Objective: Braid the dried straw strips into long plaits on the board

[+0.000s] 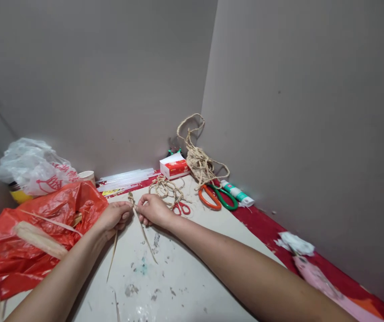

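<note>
My left hand (117, 214) and my right hand (153, 210) are close together over the board. Both have their fingers pinched on a thin braided cord (130, 198) of dry straw-coloured fibre. Two loose strands hang from it: one fibre strand (146, 241) slants down from between the hands, another trails below my left hand. Just behind my right hand lies a loose coil of the same braided cord (167, 190). Small red-handled scissors (181, 208) rest beside my right wrist. The fingertips cover the exact point where the strands meet.
A pale stained board (178, 277) covers the red cloth (259, 230). At left lies a red plastic bag (87, 197) with fibre strips, behind it a white bag (34, 165). Toward the corner are glue sticks (128, 178), a red-white box (175, 167), a rope bundle (200, 163) and larger scissors (210, 197).
</note>
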Demonstrator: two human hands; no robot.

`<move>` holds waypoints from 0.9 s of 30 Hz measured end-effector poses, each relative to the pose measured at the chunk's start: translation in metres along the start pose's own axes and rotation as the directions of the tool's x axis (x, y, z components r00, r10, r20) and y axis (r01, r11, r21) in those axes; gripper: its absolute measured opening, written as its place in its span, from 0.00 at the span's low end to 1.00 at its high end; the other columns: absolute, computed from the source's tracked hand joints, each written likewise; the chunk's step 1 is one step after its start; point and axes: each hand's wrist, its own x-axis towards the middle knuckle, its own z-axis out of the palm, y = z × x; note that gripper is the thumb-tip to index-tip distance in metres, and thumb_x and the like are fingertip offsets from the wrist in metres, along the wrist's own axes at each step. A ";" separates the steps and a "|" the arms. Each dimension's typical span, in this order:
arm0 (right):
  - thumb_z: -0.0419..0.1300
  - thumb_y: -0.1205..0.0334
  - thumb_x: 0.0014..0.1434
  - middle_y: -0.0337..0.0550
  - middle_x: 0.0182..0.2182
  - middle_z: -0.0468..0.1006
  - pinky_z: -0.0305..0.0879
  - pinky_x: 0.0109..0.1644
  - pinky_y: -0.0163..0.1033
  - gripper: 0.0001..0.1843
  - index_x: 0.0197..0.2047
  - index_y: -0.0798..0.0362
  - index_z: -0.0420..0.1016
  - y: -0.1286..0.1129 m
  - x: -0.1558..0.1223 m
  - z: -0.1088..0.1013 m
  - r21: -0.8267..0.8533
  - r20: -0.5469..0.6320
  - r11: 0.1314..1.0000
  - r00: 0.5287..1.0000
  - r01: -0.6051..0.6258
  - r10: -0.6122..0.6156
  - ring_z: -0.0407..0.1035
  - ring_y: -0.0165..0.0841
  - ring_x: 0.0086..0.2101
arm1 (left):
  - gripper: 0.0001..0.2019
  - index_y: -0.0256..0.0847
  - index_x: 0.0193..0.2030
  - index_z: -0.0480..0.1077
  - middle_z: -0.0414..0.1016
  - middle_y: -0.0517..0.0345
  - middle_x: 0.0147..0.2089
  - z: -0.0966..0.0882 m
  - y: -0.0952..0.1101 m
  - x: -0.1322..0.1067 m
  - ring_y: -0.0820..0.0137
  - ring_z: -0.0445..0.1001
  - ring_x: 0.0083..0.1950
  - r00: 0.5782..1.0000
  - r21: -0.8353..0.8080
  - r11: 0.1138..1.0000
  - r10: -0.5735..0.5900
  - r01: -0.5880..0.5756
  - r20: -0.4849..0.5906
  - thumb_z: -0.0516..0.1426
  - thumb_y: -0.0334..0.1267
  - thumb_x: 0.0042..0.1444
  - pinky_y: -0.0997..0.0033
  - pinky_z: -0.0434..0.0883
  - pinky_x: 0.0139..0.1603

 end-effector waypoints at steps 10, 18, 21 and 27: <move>0.57 0.64 0.54 0.32 0.13 0.69 0.55 0.14 0.26 0.07 0.28 0.52 0.60 0.003 0.002 0.001 -0.044 0.000 0.999 1.000 0.019 -0.019 0.62 0.25 0.12 | 0.14 0.38 0.27 0.62 0.50 0.72 0.15 0.000 0.001 0.001 0.85 0.39 0.15 1.000 0.018 1.000 0.010 -0.010 -0.025 0.62 0.44 0.43 0.82 0.38 0.13; 0.58 0.61 0.51 0.38 0.19 0.71 0.53 0.24 0.29 0.10 0.21 0.55 0.68 -0.006 0.000 -0.014 -0.439 -0.167 0.872 0.934 0.217 -0.317 0.62 0.25 0.22 | 0.14 0.39 0.23 0.59 0.50 0.72 0.14 0.001 -0.002 0.001 0.84 0.41 0.14 0.998 0.018 0.999 0.036 -0.035 -0.058 0.61 0.42 0.43 0.81 0.39 0.13; 0.56 0.60 0.53 0.35 0.15 0.66 0.50 0.22 0.29 0.12 0.21 0.57 0.70 -0.010 -0.004 -0.019 -0.375 -0.073 0.906 0.967 0.198 -0.242 0.58 0.24 0.19 | 0.14 0.39 0.23 0.59 0.50 0.72 0.13 0.000 -0.002 0.002 0.84 0.41 0.14 0.999 0.002 1.000 0.027 -0.027 -0.038 0.61 0.42 0.43 0.81 0.38 0.14; 0.60 0.65 0.48 0.32 0.12 0.66 0.41 0.14 0.29 0.07 0.22 0.57 0.70 -0.008 -0.004 -0.019 -0.144 0.221 0.988 0.971 -0.059 0.090 0.50 0.20 0.12 | 0.13 0.39 0.24 0.60 0.50 0.72 0.14 -0.004 0.000 0.002 0.84 0.40 0.15 1.000 -0.039 0.999 0.018 -0.017 0.023 0.61 0.41 0.43 0.80 0.38 0.14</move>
